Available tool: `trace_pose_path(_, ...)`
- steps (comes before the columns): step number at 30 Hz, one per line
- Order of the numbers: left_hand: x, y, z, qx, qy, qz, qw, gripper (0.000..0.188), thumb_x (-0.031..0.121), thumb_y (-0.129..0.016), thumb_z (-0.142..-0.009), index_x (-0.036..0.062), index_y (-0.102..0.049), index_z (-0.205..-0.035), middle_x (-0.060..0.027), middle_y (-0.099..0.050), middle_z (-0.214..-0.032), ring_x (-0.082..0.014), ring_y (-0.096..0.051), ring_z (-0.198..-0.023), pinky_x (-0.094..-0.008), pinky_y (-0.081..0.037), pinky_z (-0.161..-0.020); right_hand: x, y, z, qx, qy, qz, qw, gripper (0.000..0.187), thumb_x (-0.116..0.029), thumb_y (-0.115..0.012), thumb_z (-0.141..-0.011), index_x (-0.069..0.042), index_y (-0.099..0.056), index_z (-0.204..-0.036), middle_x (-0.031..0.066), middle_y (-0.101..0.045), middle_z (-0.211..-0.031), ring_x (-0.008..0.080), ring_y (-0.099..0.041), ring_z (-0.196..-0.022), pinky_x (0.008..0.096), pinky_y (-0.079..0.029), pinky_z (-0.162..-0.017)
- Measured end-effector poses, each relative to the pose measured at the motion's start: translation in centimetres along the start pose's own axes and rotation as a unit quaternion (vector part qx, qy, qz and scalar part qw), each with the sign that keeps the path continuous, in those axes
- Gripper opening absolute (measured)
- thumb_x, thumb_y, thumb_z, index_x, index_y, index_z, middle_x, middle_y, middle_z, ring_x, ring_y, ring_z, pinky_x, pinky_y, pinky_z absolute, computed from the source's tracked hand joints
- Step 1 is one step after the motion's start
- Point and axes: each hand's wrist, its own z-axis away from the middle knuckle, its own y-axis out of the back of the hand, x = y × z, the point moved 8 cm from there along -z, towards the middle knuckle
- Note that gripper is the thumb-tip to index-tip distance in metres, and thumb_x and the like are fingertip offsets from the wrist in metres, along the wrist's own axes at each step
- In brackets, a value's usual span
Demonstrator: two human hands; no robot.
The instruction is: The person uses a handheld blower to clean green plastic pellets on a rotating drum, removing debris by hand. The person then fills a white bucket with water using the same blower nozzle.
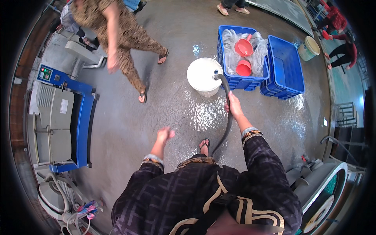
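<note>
My right hand (234, 105) is wrapped round a black hose (228, 124). From the hand, one end of the hose reaches over the right side of a round white bucket (199, 74). The other way, the hose bends down toward the floor beside my sandalled foot. Whether the bucket's pale top is its inside or a lid, I cannot tell. My left hand (164, 135) hangs in front of me with its fingers curled, and nothing shows in it. Two blue crates stand just beyond the bucket, on its right.
The nearer blue crate (231, 82) holds clear plastic and two red scoops (243, 47); another blue crate (288, 70) adjoins it. A cream bucket (308, 49) stands farther right. A person in brown (129, 37) strides across the wet floor (164, 105). Machines flank me, one blue-framed (84, 121).
</note>
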Motion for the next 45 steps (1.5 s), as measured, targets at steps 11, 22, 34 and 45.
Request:
trace_pose_path(11, -10.4, 8.6, 1.0, -0.068, 0.127, -0.329, 0.933, 0.032, 0.02, -0.052, -0.083, -0.0029, -0.055, -0.105, -0.0174, -0.064, -0.08, -0.0255, -0.064, -0.057, -0.031, -0.045, -0.043, -1.6, 5.6, -0.5, 0.015, 0.018, -0.021, 1.0, 0.048, -0.053, -0.038, -0.088, -0.009, -0.041, -0.07, -0.0014, -0.033, -0.045, 0.0088, -0.031, -0.034, 0.0237, -0.024, -0.034)
trace_pose_path(22, 6.7, -13.9, -5.9, -0.152, -0.069, -0.344, 0.924, 0.024, 0.013, -0.053, -0.086, -0.0049, -0.053, -0.102, -0.0149, -0.062, -0.078, -0.0219, -0.062, -0.063, -0.0302, -0.053, -0.055, -2.4, 10.5, -3.4, 0.002, -0.012, -0.048, 0.999, 0.048, -0.053, -0.045, -0.085, -0.009, -0.049, -0.069, -0.0011, -0.039, -0.052, 0.009, -0.035, -0.038, 0.0255, -0.027, -0.034)
trace_pose_path(34, 11.8, -15.3, -5.2, -0.137, -0.002, -0.446, 0.885, 0.029, 0.018, -0.054, -0.086, -0.0024, -0.05, -0.106, -0.0151, -0.064, -0.08, -0.022, -0.063, -0.065, -0.0324, -0.05, -0.059, -3.6, 11.7, -6.6, -0.001, -0.035, 0.005, 0.999, 0.054, -0.055, -0.038, -0.086, -0.005, -0.045, -0.068, 0.0035, -0.038, -0.052, 0.0129, -0.038, -0.04, 0.0278, -0.033, -0.035)
trace_pose_path(45, 17.1, -15.6, -11.9, -0.186, 0.015, -0.455, 0.871, 0.029, 0.022, -0.052, -0.087, -0.0005, -0.051, -0.105, -0.0136, -0.063, -0.081, -0.0205, -0.062, -0.068, -0.0309, -0.047, -0.059, -2.5, 8.9, -7.7, 0.065, -0.072, 0.029, 0.995, 0.056, -0.06, -0.035, -0.085, -0.006, -0.048, -0.076, 0.0007, -0.034, -0.049, 0.0104, -0.035, -0.037, 0.027, -0.028, -0.033)
